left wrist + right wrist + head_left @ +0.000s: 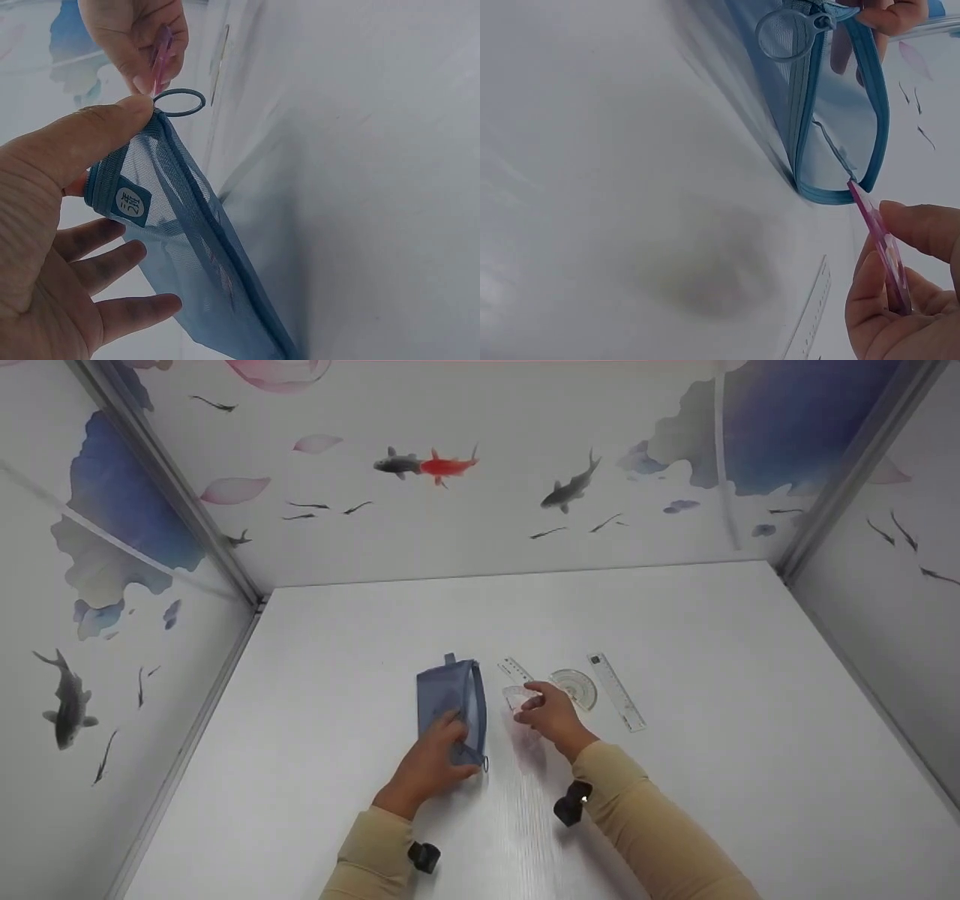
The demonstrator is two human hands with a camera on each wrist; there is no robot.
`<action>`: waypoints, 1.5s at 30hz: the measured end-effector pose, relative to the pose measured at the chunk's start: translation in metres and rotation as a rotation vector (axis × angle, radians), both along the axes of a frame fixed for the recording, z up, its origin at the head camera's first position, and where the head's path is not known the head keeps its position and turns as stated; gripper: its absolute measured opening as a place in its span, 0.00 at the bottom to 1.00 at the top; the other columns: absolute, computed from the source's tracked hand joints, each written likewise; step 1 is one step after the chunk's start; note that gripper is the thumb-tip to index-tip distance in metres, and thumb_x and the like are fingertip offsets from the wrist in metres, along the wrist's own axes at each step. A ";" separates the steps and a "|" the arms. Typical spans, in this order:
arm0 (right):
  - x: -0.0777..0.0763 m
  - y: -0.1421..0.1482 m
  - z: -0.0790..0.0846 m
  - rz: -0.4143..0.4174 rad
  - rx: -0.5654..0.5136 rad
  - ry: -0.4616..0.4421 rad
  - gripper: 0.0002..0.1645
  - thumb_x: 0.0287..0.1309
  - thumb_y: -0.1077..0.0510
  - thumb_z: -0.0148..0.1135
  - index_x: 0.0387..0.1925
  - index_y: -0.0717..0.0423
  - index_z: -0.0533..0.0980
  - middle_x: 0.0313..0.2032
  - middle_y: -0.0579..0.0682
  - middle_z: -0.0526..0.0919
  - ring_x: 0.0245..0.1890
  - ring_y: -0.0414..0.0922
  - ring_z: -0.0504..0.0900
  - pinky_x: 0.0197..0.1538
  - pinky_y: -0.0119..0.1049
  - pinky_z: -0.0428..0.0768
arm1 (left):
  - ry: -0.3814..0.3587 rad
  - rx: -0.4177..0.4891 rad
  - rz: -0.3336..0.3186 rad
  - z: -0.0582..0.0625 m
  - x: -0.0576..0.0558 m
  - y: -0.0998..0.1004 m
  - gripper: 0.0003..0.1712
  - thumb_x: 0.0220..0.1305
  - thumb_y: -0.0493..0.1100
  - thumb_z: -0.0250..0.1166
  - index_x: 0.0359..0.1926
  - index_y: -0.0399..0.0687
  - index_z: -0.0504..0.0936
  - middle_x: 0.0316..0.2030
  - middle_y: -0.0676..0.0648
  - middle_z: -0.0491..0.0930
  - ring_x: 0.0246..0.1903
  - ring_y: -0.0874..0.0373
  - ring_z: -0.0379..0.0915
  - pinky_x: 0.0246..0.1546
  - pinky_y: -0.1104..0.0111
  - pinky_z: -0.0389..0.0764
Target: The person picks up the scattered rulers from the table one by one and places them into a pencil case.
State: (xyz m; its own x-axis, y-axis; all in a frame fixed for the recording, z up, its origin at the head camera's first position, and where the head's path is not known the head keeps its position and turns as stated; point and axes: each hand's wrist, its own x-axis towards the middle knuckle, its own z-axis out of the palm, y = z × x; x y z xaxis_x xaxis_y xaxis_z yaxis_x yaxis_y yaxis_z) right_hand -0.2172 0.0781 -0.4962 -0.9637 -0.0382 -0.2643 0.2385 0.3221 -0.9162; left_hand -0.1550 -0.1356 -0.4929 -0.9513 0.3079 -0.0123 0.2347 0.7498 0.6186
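Observation:
A blue mesh zip pouch (442, 690) lies on the table with its zipped mouth open toward the right. My left hand (435, 765) grips its near end, thumb and index finger pinching the rim beside the zip's ring (180, 103); the other fingers are spread. My right hand (555, 716) pinches a flat, clear pink-tinted plastic piece (885, 255) with printed marks. In the right wrist view it is edge-on, its tip at the pouch's mouth, so its full shape is hidden. Just beyond that hand lie a clear protractor (577, 686) and a short clear scale piece (514, 666), partly covered.
A clear straight ruler (616, 692) lies to the right of the protractor. White panels painted with fish and petals close in the white table (360, 637) at the back and both sides. A dark wrist camera (572, 804) sits on the right sleeve.

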 end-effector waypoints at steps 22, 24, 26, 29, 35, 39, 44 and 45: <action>-0.003 -0.021 0.006 -0.001 -0.128 -0.021 0.36 0.49 0.71 0.66 0.63 0.66 0.67 0.31 0.51 0.78 0.28 0.40 0.78 0.35 0.32 0.78 | 0.032 -0.001 -0.008 0.000 0.001 -0.001 0.24 0.51 0.47 0.75 0.44 0.44 0.74 0.69 0.34 0.60 0.64 0.36 0.63 0.55 0.49 0.73; -0.003 -0.023 0.007 0.001 -0.140 -0.028 0.36 0.49 0.71 0.66 0.62 0.66 0.67 0.30 0.51 0.78 0.28 0.40 0.78 0.34 0.33 0.78 | 0.033 0.003 -0.009 -0.001 0.000 -0.002 0.24 0.51 0.47 0.75 0.45 0.43 0.74 0.69 0.34 0.60 0.64 0.36 0.63 0.56 0.49 0.72; -0.003 -0.025 0.007 0.000 -0.151 -0.037 0.36 0.49 0.71 0.66 0.62 0.66 0.67 0.30 0.51 0.78 0.29 0.40 0.77 0.34 0.33 0.78 | 0.037 0.008 -0.014 -0.002 0.000 -0.002 0.25 0.51 0.47 0.75 0.45 0.43 0.74 0.69 0.33 0.60 0.64 0.36 0.63 0.56 0.48 0.72; -0.002 -0.028 0.006 -0.004 -0.169 -0.051 0.36 0.50 0.71 0.65 0.62 0.66 0.67 0.32 0.51 0.78 0.29 0.41 0.76 0.35 0.33 0.78 | 0.042 0.013 -0.020 -0.003 0.000 -0.003 0.24 0.51 0.46 0.75 0.44 0.42 0.74 0.68 0.33 0.60 0.64 0.36 0.62 0.56 0.49 0.72; 0.000 -0.034 0.005 -0.013 -0.201 -0.053 0.36 0.51 0.72 0.64 0.63 0.67 0.66 0.36 0.55 0.80 0.32 0.42 0.78 0.36 0.34 0.79 | 0.048 0.017 -0.021 -0.002 0.000 -0.002 0.24 0.51 0.46 0.75 0.43 0.43 0.74 0.68 0.33 0.60 0.64 0.36 0.62 0.56 0.49 0.72; 0.000 -0.037 0.006 -0.010 -0.178 -0.059 0.36 0.51 0.72 0.63 0.64 0.66 0.65 0.39 0.57 0.81 0.33 0.43 0.79 0.39 0.36 0.80 | 0.056 0.018 -0.026 -0.002 0.000 -0.003 0.23 0.51 0.46 0.75 0.42 0.44 0.74 0.68 0.33 0.60 0.64 0.36 0.62 0.56 0.49 0.72; -0.001 -0.041 0.006 -0.023 -0.191 -0.061 0.35 0.51 0.74 0.61 0.63 0.66 0.65 0.40 0.58 0.80 0.32 0.43 0.78 0.36 0.33 0.78 | 0.052 0.022 -0.026 -0.002 -0.001 -0.003 0.22 0.50 0.45 0.76 0.41 0.44 0.74 0.68 0.34 0.61 0.65 0.36 0.61 0.57 0.49 0.71; -0.001 -0.041 0.006 -0.027 -0.200 -0.059 0.35 0.51 0.75 0.60 0.63 0.67 0.65 0.39 0.59 0.80 0.31 0.42 0.78 0.34 0.33 0.78 | 0.052 0.024 -0.027 -0.002 -0.001 -0.003 0.22 0.50 0.45 0.76 0.41 0.44 0.74 0.68 0.34 0.61 0.65 0.36 0.61 0.58 0.49 0.71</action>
State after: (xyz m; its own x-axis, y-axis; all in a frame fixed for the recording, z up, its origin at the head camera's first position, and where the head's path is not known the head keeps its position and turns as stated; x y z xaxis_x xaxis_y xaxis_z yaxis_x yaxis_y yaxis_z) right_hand -0.2184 0.0370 -0.4905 -0.9482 -0.0702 -0.3100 0.2996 0.1279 -0.9454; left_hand -0.1557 -0.1383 -0.4949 -0.9418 0.3333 0.0441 0.2868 0.7281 0.6226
